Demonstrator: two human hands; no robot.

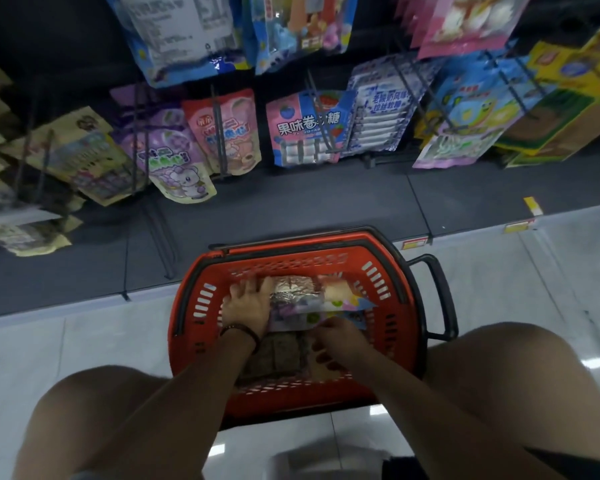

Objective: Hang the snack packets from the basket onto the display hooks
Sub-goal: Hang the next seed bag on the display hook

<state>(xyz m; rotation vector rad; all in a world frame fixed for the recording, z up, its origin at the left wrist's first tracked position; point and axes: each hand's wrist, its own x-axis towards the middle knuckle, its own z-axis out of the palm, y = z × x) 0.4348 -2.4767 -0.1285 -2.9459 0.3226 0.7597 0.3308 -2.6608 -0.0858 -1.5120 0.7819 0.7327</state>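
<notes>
Background: hanging packets (pixel 305 129) were seen on display hooks (pixel 218 126) above a tiled floor (pixel 84 341).
Basket (pixel 191 306): set on the floor, around both hands.
Left hand (pixel 246 304): fingers spread wide, pressed on snack packets (pixel 302 299) beneath them.
Right hand (pixel 338 337): fingers curled at the packets' near edge; a grip could not be told.

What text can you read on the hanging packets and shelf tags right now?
"果味卷软糖": pink-and-blue packet.
"老酸奶风味" above "拉丝软糖": white-and-blue packets.
Too blurred to read: purple packet, nutrition panel, price tags, loose packets in the basket.
</notes>
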